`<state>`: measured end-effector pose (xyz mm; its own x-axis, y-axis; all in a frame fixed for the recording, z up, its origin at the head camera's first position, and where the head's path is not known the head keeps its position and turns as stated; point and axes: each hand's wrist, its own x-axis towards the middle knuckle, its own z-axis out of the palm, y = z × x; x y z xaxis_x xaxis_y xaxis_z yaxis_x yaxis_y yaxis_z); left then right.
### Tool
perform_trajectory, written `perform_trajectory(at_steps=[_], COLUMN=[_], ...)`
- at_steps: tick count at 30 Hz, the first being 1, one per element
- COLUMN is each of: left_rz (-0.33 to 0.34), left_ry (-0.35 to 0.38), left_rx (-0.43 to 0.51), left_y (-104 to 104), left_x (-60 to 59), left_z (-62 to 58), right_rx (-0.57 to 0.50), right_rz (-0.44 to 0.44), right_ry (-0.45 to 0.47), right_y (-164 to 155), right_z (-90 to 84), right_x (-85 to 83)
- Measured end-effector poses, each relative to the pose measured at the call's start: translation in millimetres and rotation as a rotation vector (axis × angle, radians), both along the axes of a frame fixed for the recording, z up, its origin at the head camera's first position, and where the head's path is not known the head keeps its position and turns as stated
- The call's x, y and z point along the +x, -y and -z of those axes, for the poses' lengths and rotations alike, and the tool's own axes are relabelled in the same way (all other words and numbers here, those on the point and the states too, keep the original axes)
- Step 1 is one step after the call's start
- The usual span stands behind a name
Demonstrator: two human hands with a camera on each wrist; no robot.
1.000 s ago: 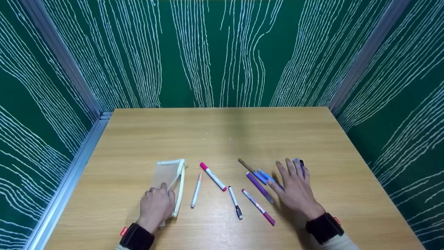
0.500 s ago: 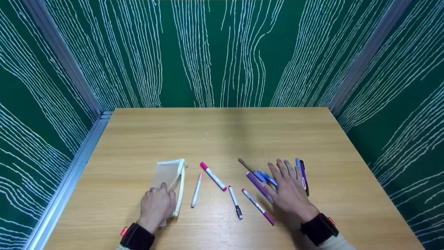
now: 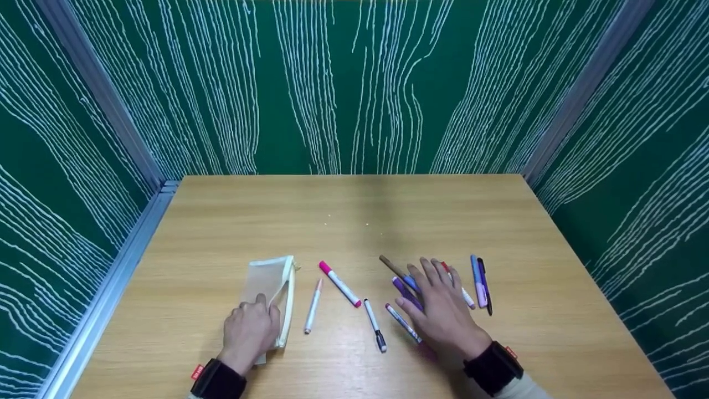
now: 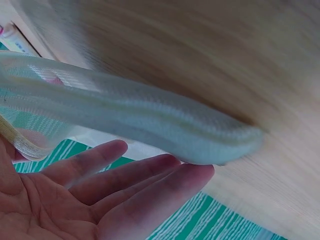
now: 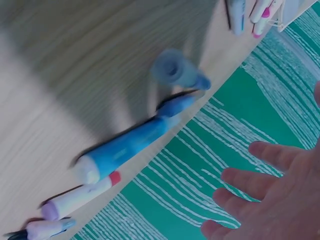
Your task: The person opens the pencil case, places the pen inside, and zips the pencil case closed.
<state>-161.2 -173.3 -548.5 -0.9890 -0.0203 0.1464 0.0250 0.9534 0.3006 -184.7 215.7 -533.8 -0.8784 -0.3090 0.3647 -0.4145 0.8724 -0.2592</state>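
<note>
On the left of the table, my left hand [image 3: 250, 332] holds a pale mesh zip pouch [image 3: 266, 277] at its near side. The pouch's mouth gapes towards the right. Close up in the left wrist view, several fingertips touch the lower edge of the pouch [image 4: 165, 120]. My right hand [image 3: 443, 318] is spread palm down over markers on the right, fingers loosely straight and gripping nothing. It partly covers a purple marker [image 3: 407, 293], a magenta marker [image 3: 400, 318] and a red-tipped marker [image 3: 468, 297]. In the right wrist view a blue marker [image 5: 125, 150] lies beside the fingers.
Between the hands lie a pink marker [image 3: 340, 285], a pale pink marker [image 3: 313, 307] and a black-capped marker [image 3: 375, 326]. A brown marker [image 3: 390, 266] lies beyond the right hand. A blue-lilac marker [image 3: 477, 282] and a black pen [image 3: 486, 288] lie to its right. Green patterned walls surround the table [image 3: 354, 210].
My right hand has moved left across the markers, uncovering the blue-lilac marker, black pen and red-tipped marker and covering more of the purple and magenta ones. The left hand has stayed on the pouch.
</note>
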Motion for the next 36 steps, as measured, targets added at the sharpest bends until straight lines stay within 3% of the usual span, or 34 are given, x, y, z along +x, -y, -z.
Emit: perform_trajectory(at_steps=[6,19,36], left_rz=[0.014,0.000,-0.001], left_ry=[-0.052,0.009,-0.013], left_rx=[0.009,-0.002,-0.009], left_y=[0,-1,-1], left_x=[0.4,-0.4,1.8], left_z=[1.6,1.7,-0.3], right_rx=[-0.017,0.038,0.107], right_rz=[-0.029,-0.087,-0.153], right_ry=[-0.034,-0.011,-0.094], right_y=[15,49,102], right_z=[-1.3,-5.9,-6.7], right_x=[1.3,0.6,-4.8])
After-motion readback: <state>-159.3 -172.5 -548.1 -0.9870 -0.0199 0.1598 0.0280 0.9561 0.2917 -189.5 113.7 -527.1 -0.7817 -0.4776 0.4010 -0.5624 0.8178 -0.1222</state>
